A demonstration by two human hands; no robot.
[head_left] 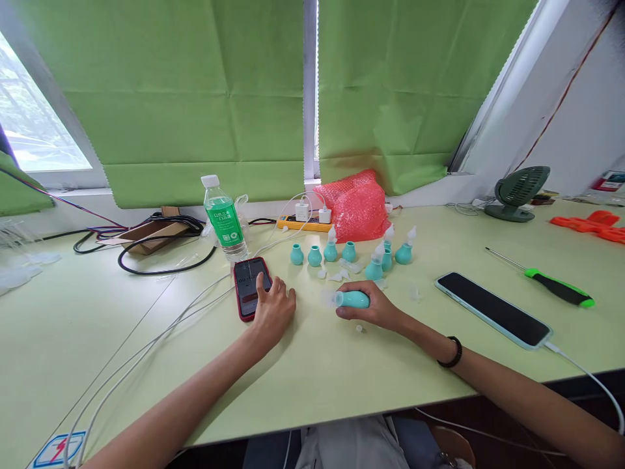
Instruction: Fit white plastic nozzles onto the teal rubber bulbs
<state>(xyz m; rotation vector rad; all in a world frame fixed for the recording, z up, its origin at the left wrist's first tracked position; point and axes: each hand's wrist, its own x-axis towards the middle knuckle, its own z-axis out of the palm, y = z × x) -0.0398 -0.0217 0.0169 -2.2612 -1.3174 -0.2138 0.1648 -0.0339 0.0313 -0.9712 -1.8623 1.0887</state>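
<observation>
Well, your right hand (378,306) grips the teal bulb (353,299), straight out at twelve o'clock from your body, its clear end (329,298) pointing to nine. It should feel light, probably soft and slightly slick; hold it by the rounded belly without squeezing hard, as the thin clear end may bend. Your left hand (274,306), at the bulb's nine o'clock, grasps nothing, one finger over the red-cased phone (247,286).

Held teal bulb (354,299) partly hidden; orange piece (590,225) cut off by right edge.
</observation>
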